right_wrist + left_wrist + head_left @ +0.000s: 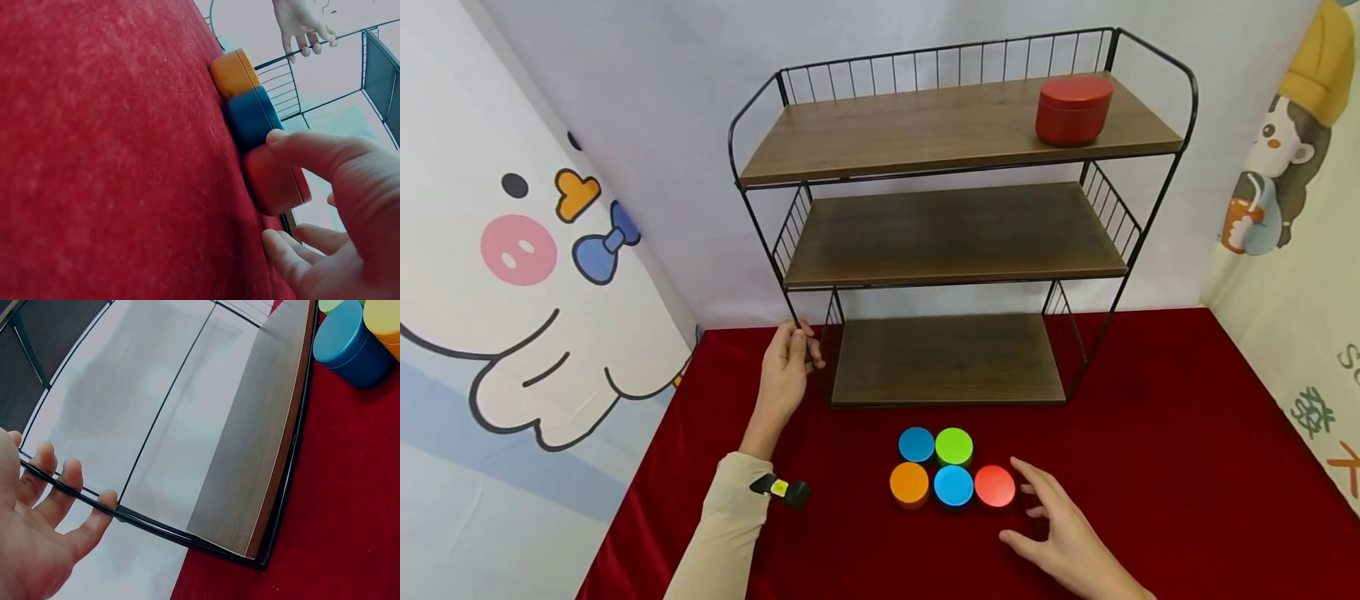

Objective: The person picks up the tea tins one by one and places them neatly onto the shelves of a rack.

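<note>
My left hand [786, 362] grips the black wire side frame of a three-tier shelf rack [955, 237], its fingers [94, 528] curled round the thin bar. On the red cloth in front of the rack stand small round lidded tins: dark blue [916, 444] and green [954, 447] behind, orange [909, 484], light blue [953, 486] and red [995, 486] in front. Just right of the red tin, my right hand [1060, 533] is spread, thumb and fingers apart and nothing held. In the right wrist view, the red tin [275, 178] lies between thumb and fingers; contact cannot be told.
A larger red oval tin [1073, 110] sits on the top shelf's right side. Wooden boards form the middle shelf [955, 233] and bottom shelf [947, 358]. Red cloth [1187, 433] covers the table. Cartoon-printed sheets [535, 250] hang at the sides.
</note>
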Demonstrator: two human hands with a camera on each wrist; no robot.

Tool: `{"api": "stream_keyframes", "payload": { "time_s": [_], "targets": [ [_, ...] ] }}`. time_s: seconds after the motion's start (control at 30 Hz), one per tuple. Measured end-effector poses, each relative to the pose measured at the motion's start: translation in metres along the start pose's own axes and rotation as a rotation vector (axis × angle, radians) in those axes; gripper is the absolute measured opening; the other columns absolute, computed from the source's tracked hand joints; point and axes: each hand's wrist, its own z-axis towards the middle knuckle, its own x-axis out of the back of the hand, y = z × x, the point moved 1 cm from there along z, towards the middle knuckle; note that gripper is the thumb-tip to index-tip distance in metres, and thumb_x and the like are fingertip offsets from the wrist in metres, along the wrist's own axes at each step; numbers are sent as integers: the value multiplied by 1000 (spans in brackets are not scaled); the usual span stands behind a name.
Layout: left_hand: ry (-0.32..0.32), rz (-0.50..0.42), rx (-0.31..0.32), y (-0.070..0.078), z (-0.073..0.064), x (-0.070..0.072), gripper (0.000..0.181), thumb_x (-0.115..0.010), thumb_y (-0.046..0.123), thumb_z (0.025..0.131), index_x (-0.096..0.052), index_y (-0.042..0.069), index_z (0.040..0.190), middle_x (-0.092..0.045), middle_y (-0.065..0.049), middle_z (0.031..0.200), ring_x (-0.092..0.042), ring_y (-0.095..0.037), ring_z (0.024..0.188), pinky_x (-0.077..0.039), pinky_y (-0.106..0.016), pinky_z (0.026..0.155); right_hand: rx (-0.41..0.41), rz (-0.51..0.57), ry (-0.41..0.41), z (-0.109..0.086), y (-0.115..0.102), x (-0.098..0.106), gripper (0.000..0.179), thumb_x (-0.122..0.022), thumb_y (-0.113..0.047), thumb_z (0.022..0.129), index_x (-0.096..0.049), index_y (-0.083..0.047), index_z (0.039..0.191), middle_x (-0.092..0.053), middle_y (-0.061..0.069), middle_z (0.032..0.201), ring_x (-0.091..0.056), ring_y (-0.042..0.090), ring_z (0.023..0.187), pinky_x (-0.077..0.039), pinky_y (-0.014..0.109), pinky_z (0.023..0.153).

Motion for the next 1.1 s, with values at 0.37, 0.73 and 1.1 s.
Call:
{"api": "stream_keyframes", "payload": {
  "time_s": [0.37, 0.73, 1.1],
  "targets": [
    [-6, 7, 2, -2, 0, -1, 30, -34, 21, 113, -49, -6, 114, -53, -24, 85, -60, -21, 73, -60, -31, 70, 24, -13, 11, 10, -3, -7, 85, -89, -11, 81, -45, -12, 153, -50, 13, 148, -58, 23, 115, -57, 22, 82],
    [-1, -1, -8, -1, 1, 1, 31, -34, 21, 113, -48, -7, 115, -53, -19, 84, -59, -19, 72, -60, -33, 71, 94, -62, 52, 16, -3, -12, 72, -88, 0, 79, -57, -10, 143, -58, 11, 140, -58, 17, 108, -55, 21, 77],
    [-6, -13, -17, 0, 1, 0, 30, -34, 20, 113, -48, -6, 114, -53, -23, 85, -58, -20, 72, -59, -29, 70, 91, -90, 85, 16, -4, -13, 67, -86, 6, 77, -61, -10, 138, -63, 9, 131, -54, 4, 87, -53, 20, 72]
  ]
}}
